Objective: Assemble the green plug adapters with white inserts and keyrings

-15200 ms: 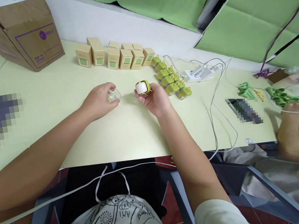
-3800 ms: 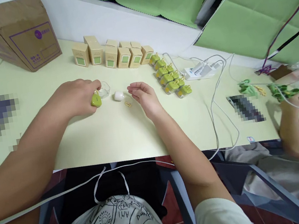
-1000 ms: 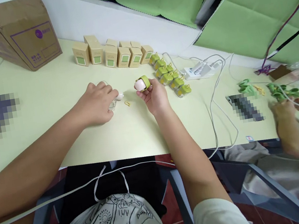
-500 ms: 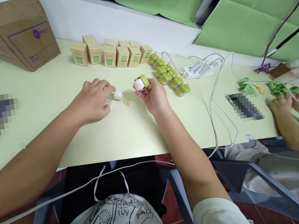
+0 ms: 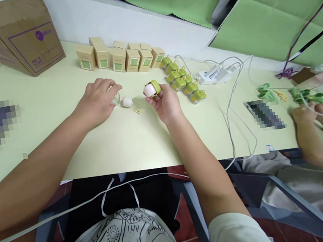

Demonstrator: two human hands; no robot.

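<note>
My right hand (image 5: 168, 102) grips a small device with a pale pinkish-white rounded body (image 5: 149, 90) and a yellow-green case (image 5: 156, 84) around it, raised over the table. On the left, the fingers of my left hand (image 5: 96, 103) curl around a clear cup-like piece (image 5: 116, 99), partly hidden by them. Just right of that piece lies a small white rounded part (image 5: 127, 102), apart from both hands. A tiny yellow loop (image 5: 136, 111) rests on the table between my hands.
Small brown boxes (image 5: 119, 59) line the wall, beside rows of green-capped items (image 5: 178, 84). A power strip (image 5: 214, 75) trails white cables. A large carton (image 5: 34, 47) stands back left; a phone (image 5: 264, 114) lies right. Another person's hands (image 5: 304, 114) are by green pieces (image 5: 306, 96).
My left hand has shifted slightly left and away from me with the clear piece, leaving a gap to the white part. My right hand has stayed in place.
</note>
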